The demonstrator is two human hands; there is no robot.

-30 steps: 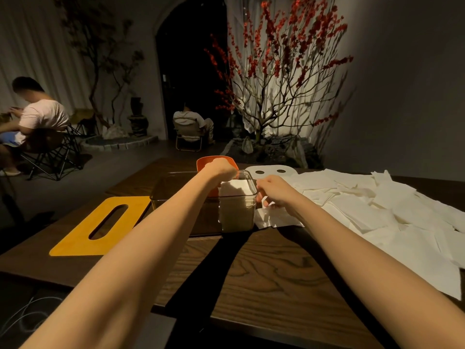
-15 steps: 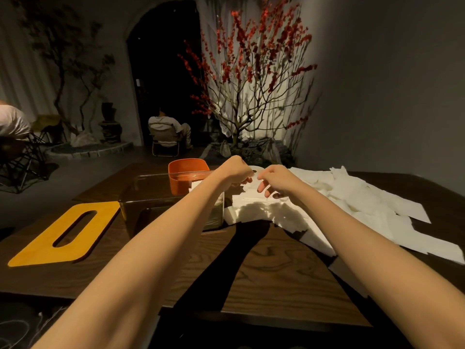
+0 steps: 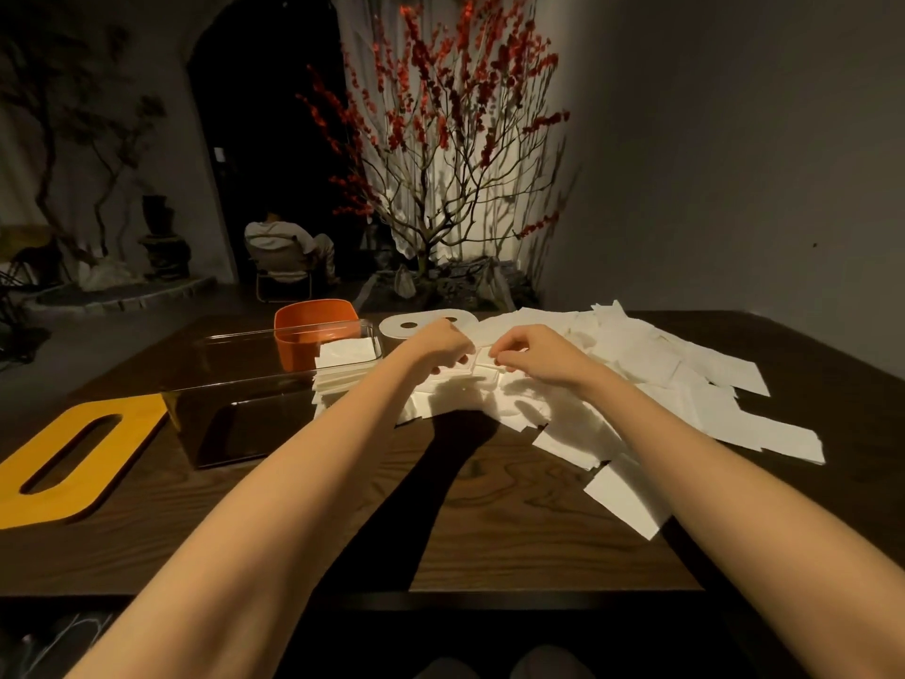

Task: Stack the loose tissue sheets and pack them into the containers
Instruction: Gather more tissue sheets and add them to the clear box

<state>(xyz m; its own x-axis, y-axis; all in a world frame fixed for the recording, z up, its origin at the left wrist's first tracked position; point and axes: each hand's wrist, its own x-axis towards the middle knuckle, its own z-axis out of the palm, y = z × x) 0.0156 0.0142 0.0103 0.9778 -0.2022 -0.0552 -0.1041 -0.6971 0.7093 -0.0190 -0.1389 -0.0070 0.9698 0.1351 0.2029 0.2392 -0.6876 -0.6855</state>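
Two hands are stretched out over the middle of the dark wooden table, close together above a heap of loose tissue sheets. The left hand is seen with its fingers curled down onto a small folded stack of tissue, and the right hand is seen with fingers and thumb pinching the same stack at its far edge. The heap is spread from the centre of the table toward the right edge, and single sheets are lying out toward the near right corner.

Just left of the hands a clear rectangular container is placed, and a stack of packed tissues is standing against its right end wall. An orange container is seen behind it, near the far edge. A white lid with holes is lying flat beside the orange container, partly hidden by the left hand. A yellow lid with a long slot is lying flat at the left edge of the table.

Beyond the table a tree with red blossoms is standing by the wall, and a person is seated in a chair.
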